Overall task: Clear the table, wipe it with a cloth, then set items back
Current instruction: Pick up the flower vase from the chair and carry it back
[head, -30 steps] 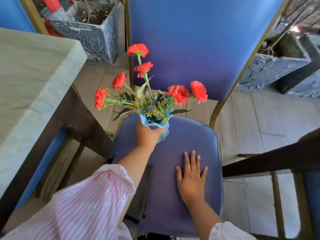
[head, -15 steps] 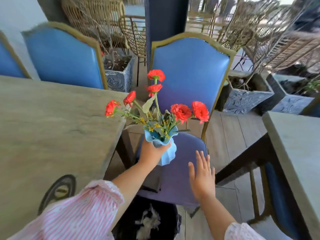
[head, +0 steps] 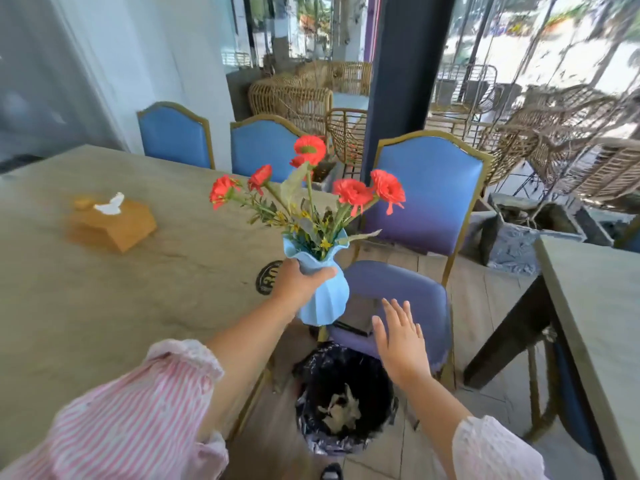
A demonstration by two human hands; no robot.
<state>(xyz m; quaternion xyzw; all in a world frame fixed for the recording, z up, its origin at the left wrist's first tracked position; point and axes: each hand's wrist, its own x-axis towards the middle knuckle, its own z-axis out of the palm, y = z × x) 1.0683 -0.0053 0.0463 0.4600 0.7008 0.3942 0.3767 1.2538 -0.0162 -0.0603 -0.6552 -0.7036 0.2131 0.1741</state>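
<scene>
Vase (head: 325, 303), pale blue and fluted, is held in the air just past the right edge of the table (head: 104, 299), in front of the chair (head: 408, 289) seat. It holds red flowers (head: 351, 192) and yellow sprigs. The left hand (head: 298, 284) has its fingers curled round the narrow neck. The right hand (head: 400, 344) hovers flat with its fingers straight, gripping nothing. A black-lined bin (head: 367, 379) on the floor holds what may be crumpled paper. A tissue box (head: 110, 230) on the table shows a white tissue. A dark flat thing on the seat is half hidden by the vase.
</scene>
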